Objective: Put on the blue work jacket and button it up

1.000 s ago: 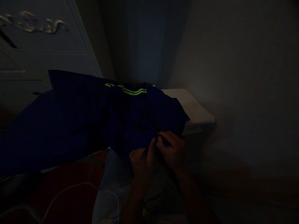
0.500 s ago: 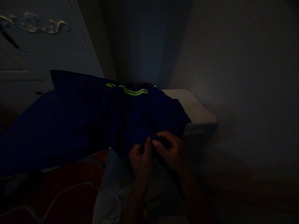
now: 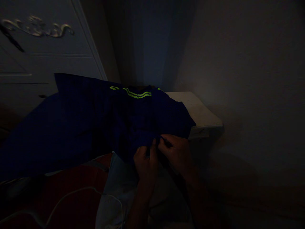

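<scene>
A dark blue garment (image 3: 133,121) with bright yellow-green double stripes lies in loose folds, its near edge raised toward me. My left hand (image 3: 146,162) is closed, thumb and fingers pinching that near edge. Close beside it on the right, my right hand (image 3: 177,152) is also closed, its thumb and forefinger pressed together at the same bit of cloth. Whether anything small sits between the fingertips is too dark to see.
Under the garment is a pale, flat-topped surface (image 3: 199,111), against a wall (image 3: 257,82). A light cabinet (image 3: 59,65) with scroll ornament stands at the left. A white cable (image 3: 71,192) crosses the red floor covering (image 3: 78,178) near my leg (image 3: 114,190).
My right thumb and forefinger, apart before, have come together at the cloth edge. My left hand keeps its pinch. The whole view has shifted slightly.
</scene>
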A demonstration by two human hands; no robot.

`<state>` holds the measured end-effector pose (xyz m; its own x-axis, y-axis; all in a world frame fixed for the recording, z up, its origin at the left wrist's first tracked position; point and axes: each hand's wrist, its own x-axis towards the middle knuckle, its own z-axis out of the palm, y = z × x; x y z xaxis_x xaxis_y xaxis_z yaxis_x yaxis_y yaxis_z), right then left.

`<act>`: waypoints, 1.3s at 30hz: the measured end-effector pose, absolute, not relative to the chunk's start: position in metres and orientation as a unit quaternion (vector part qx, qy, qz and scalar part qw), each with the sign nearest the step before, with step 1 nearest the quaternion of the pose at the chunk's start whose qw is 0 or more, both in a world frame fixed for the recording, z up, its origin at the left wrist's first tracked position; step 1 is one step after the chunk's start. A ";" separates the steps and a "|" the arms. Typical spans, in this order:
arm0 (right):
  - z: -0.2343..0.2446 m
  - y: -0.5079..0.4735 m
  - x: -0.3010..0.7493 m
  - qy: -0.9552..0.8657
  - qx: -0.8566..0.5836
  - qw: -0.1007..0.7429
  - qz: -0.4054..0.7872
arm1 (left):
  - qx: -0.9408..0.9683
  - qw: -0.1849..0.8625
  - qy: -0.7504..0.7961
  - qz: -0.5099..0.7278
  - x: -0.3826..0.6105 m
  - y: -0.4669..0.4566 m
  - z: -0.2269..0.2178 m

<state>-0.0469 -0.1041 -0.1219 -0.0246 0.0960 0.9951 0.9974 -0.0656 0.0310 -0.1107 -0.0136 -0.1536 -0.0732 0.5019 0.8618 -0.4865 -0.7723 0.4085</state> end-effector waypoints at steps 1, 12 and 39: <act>-0.121 -0.105 -0.046 -0.523 -0.536 0.450 -0.487 | 0.591 0.368 0.002 0.718 -0.111 -0.013 -0.153; -0.116 -0.113 -0.036 -0.629 -0.514 0.468 -0.347 | 0.587 0.518 -0.046 0.621 -0.119 -0.004 -0.147; -0.122 -0.095 -0.027 -0.516 -0.497 0.620 -0.319 | 0.505 0.650 -0.135 0.551 -0.109 0.000 -0.156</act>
<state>-0.0269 -0.0952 -0.1216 0.2633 0.1163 0.9577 0.9089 0.3027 -0.2867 -0.1086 -0.0004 -0.1560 0.3560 0.5795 0.7331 -0.8533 -0.1183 0.5079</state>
